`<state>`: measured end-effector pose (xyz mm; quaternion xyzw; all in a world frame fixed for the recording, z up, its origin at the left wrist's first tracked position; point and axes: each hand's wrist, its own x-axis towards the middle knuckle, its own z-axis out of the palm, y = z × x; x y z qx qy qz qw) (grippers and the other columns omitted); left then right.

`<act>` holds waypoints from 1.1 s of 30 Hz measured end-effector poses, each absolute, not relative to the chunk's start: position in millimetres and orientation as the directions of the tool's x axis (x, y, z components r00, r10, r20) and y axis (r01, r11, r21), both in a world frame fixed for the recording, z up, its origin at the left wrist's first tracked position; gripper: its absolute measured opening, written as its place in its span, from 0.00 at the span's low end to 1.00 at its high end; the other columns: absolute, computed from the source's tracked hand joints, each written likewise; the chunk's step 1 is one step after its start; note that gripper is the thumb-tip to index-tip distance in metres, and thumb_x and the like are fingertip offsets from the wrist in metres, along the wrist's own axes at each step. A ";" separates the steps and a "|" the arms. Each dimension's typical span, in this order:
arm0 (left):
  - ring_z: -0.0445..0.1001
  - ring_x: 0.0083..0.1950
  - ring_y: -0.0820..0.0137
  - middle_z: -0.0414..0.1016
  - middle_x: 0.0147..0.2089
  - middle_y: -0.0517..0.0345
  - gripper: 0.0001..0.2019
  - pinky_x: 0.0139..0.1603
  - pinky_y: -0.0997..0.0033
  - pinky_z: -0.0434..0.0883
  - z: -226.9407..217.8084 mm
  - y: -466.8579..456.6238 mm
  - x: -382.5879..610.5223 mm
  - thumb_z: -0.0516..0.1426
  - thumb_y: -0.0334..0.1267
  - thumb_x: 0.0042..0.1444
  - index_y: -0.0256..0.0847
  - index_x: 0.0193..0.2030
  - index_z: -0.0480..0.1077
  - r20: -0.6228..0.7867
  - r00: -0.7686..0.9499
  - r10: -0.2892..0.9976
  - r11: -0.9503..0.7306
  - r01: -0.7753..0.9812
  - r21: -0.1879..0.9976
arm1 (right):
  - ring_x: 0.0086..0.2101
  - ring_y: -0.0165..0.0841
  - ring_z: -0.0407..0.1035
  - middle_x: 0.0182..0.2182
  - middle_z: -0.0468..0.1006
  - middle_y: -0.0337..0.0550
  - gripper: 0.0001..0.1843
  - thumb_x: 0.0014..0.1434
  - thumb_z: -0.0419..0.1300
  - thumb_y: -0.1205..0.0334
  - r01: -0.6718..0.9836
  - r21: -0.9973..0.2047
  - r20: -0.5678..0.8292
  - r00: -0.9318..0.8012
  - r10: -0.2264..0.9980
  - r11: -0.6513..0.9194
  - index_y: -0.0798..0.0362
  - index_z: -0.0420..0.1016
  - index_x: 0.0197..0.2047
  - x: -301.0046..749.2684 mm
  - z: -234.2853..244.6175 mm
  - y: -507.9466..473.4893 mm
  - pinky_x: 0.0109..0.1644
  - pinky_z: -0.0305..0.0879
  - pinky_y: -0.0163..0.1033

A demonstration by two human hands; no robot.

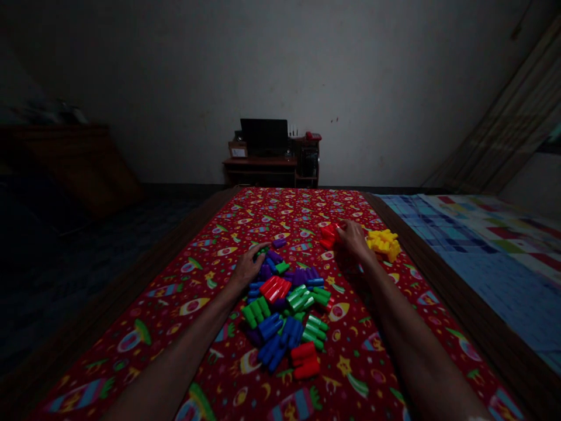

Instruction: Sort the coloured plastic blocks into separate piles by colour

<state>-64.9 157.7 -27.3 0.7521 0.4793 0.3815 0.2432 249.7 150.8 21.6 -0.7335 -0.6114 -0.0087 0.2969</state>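
Note:
My right hand (353, 238) reaches over the cloth with its fingers closed on a red toy building block (328, 235); whether more than one red block is there, I cannot tell. Just right of that hand lies a small heap of yellow blocks (384, 243). My left hand (249, 264) rests at the far left edge of a mixed pile, fingers stretched and apart beside purple blocks (274, 256). In the pile are green blocks (300, 298), blue blocks (291, 333) and a red block (275, 289). Nearest me sits another red block (305, 360). A lone purple block (279, 242) lies beyond the pile.
A red patterned cloth (184, 316) covers the table. To the right is a surface with blue checked bedding (464, 263). A desk with a dark monitor (265, 137) and a red telephone (312, 136) stands against the far wall. A wooden cabinet (65, 164) is at left.

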 end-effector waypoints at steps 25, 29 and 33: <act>0.73 0.55 0.62 0.76 0.56 0.53 0.21 0.59 0.59 0.68 -25.9 157.4 -64.4 0.50 0.37 0.56 0.39 0.54 0.72 0.324 0.252 0.912 -0.411 0.549 0.728 | 0.41 0.38 0.73 0.41 0.79 0.52 0.18 0.57 0.63 0.57 0.760 -0.142 -0.009 -0.642 0.767 0.634 0.54 0.75 0.50 105.8 61.4 65.4 0.38 0.63 0.35; 0.73 0.55 0.61 0.76 0.55 0.52 0.20 0.59 0.60 0.68 -25.9 155.7 -63.5 0.50 0.37 0.56 0.38 0.54 0.72 0.320 0.241 0.916 -0.400 0.561 0.725 | 0.39 0.35 0.72 0.40 0.79 0.50 0.14 0.60 0.58 0.63 0.798 -0.187 0.081 -0.569 0.818 0.573 0.54 0.74 0.49 124.0 68.0 81.2 0.37 0.59 0.34; 0.73 0.56 0.61 0.75 0.56 0.52 0.20 0.60 0.58 0.67 -25.9 154.1 -63.1 0.50 0.37 0.57 0.38 0.55 0.72 0.318 0.238 0.918 -0.397 0.560 0.727 | 0.37 0.33 0.71 0.37 0.79 0.49 0.13 0.64 0.52 0.62 0.906 -0.218 0.204 -0.323 0.924 0.364 0.56 0.74 0.46 168.5 76.6 110.1 0.35 0.55 0.34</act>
